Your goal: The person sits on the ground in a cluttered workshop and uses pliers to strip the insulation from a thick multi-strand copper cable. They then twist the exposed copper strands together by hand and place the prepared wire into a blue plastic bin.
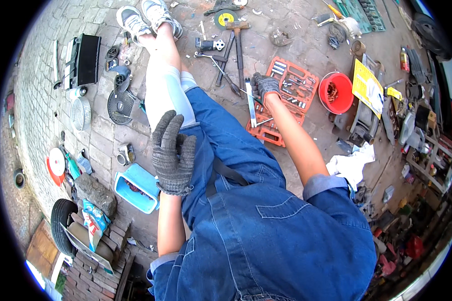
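Observation:
Above my lap, my left hand [173, 155] in a dark grey knitted glove has its fingers stretched out and holds nothing. My right hand [267, 86], in a matching glove, is curled at the left side of an open orange socket-set case [306, 79]. What its fingers close on is hidden. A long shiny metal bar-like tool [250, 104] lies right beside those fingers; whether they touch it I cannot tell. Rows of sockets and bits fill the case. Just left of the hand is a hammer [239, 50] with a dark handle.
A red bucket [342, 105] with rusty bits stands right of the case, near a yellow printed sheet [368, 89]. A blue basin [144, 173] sits by my left arm. Fan parts [119, 106], a black box [87, 61], a tyre [63, 226] and a white cloth [354, 163] lie around.

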The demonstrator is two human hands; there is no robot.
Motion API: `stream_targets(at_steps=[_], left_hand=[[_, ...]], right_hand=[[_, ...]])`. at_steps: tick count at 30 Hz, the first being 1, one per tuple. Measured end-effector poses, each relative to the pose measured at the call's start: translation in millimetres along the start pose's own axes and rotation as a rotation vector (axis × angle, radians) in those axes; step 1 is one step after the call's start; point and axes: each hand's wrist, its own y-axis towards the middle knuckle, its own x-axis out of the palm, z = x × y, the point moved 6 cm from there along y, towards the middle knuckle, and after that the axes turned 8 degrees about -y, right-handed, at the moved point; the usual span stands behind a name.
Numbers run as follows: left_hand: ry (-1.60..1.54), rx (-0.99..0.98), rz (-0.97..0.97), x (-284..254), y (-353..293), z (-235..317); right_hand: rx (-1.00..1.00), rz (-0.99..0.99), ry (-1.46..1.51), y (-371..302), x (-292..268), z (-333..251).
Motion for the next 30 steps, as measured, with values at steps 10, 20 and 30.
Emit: stream_targets(at_steps=[10,20,30], left_hand=[[-0.018,-0.108,-0.042,9,11,-18],[-0.05,0.022,-0.107,28,11,-6],[-0.276,0.111,0.008,27,-20,26]], right_hand=[[0.178,0.076,0.161,101,10,59],[0.007,-0.611,0.84,-124,1,-31],[0.064,-0.89,0.773,-243,31,-51]])
